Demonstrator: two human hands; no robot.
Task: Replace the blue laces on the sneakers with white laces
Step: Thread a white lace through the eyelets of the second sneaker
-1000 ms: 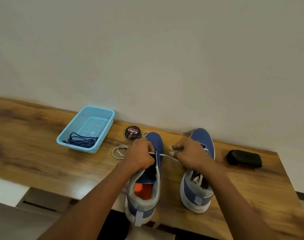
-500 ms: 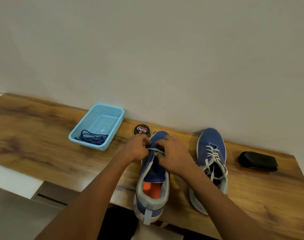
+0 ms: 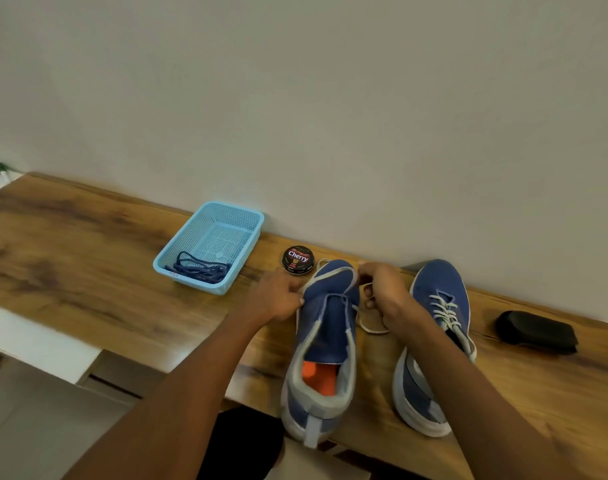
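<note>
Two blue sneakers stand side by side on the wooden table [image 3: 88,271], toes toward the wall. The left sneaker [image 3: 325,344] has a gaping tongue and an orange insole showing; a white lace [image 3: 368,325] crosses only near its toe and loops loosely onto the wood between the shoes. The left hand [image 3: 278,299] grips this sneaker's left edge by the eyelets, fingers curled. The right hand [image 3: 385,292] pinches the white lace just right of the toe (the exact strand between its fingers is hard to make out). The right sneaker [image 3: 434,341] is already strung with white laces, its heel partly hidden by the right forearm.

Left of the shoes, a light-blue mesh basket [image 3: 250,216] holds one tangle of dark blue laces [image 3: 197,270]. Between basket and left sneaker sits one round tin of Cherry shoe polish [image 3: 298,259]. One black shoe brush [image 3: 536,332] lies at the far right.
</note>
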